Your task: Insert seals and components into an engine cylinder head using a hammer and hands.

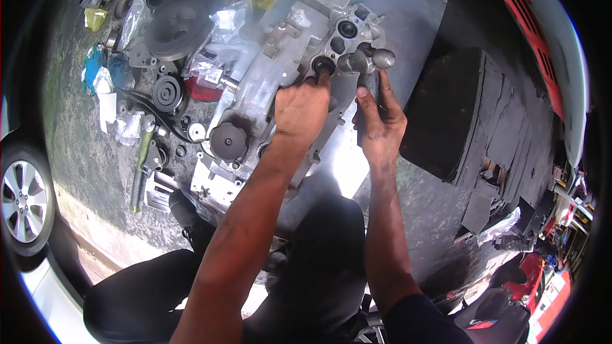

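Note:
A grey metal engine cover (268,92) with round holes lies in front of me. My left hand (301,109) is closed at one of these holes, its fingers pinching a dark round piece (324,65) seated there; the fingers partly hide it. Just to the right, my right hand (384,129) grips a ball-peen hammer (367,61) by its handle, close under the head. The hammer head hovers beside the left fingertips, over the cover's right edge. Farther up the cover, another hole (347,28) has a dark ring in it. A black round cap (228,142) sits left of my left forearm.
Left of the cover lie pulleys (167,92), plastic bags of parts (213,67), a black belt (143,103) and a green-handled tool (141,169). A dark box (443,114) and stacked flat dark sheets (510,118) stand at right. A car wheel (25,200) is at far left.

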The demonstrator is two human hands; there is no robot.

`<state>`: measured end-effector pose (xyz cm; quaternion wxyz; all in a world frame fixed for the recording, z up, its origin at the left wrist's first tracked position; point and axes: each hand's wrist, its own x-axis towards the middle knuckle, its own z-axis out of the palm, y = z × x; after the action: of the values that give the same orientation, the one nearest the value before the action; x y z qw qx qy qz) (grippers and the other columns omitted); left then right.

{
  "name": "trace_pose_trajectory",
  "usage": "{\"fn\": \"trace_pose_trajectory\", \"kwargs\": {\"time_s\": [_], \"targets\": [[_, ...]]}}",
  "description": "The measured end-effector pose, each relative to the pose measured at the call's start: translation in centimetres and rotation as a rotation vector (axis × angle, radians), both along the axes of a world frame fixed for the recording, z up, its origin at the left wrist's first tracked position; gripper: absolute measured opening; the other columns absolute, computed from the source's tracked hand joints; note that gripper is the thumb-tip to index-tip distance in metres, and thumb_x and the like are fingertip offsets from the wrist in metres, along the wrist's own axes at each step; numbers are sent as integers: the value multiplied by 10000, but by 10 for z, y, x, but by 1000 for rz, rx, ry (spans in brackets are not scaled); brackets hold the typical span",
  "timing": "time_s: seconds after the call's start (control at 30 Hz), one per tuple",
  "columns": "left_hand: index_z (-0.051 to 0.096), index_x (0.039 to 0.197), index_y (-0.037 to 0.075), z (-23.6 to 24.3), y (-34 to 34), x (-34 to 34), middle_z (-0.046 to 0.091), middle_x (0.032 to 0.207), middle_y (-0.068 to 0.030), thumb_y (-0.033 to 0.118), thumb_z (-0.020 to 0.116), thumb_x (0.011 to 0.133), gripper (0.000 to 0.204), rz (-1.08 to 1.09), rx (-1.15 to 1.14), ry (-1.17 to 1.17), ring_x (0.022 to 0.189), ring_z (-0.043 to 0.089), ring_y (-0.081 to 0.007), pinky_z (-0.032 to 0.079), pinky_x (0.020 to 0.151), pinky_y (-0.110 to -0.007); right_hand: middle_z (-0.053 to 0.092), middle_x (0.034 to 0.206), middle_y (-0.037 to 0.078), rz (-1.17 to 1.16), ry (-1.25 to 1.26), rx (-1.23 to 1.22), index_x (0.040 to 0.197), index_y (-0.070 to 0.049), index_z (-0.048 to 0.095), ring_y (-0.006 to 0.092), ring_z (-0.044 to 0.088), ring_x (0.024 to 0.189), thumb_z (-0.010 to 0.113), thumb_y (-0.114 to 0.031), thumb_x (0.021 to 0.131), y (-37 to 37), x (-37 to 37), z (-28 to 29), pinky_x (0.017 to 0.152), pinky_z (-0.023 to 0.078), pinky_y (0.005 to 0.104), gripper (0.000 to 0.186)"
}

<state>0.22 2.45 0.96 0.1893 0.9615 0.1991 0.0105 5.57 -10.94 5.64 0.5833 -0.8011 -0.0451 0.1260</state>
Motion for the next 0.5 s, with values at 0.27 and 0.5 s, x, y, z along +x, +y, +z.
{"fn": "trace_pose_trajectory", "kwargs": {"time_s": [0.27, 0.5], "targets": [[574, 1433, 14, -4, 4, -4, 769, 888, -137, 136, 629, 930, 521, -13, 60, -21, 743, 775, -311, 602, 640, -437, 721, 818, 42, 4, -37, 4, 1500, -35, 589, 41, 538, 606, 798, -228, 986, -1, -5, -3, 538, 478, 251, 587], [458, 1568, 11, -1, -14, 3, 757, 794, -186, 286, 618, 1021, 633, 243, -66, 92, 667, 753, -344, 587, 607, -472, 783, 1150, 146, 106, -166, -113, 1499, -67, 601, 144, 731, 959, 804, -193, 963, 7, 6, -11, 836, 574, 298, 587]]}}
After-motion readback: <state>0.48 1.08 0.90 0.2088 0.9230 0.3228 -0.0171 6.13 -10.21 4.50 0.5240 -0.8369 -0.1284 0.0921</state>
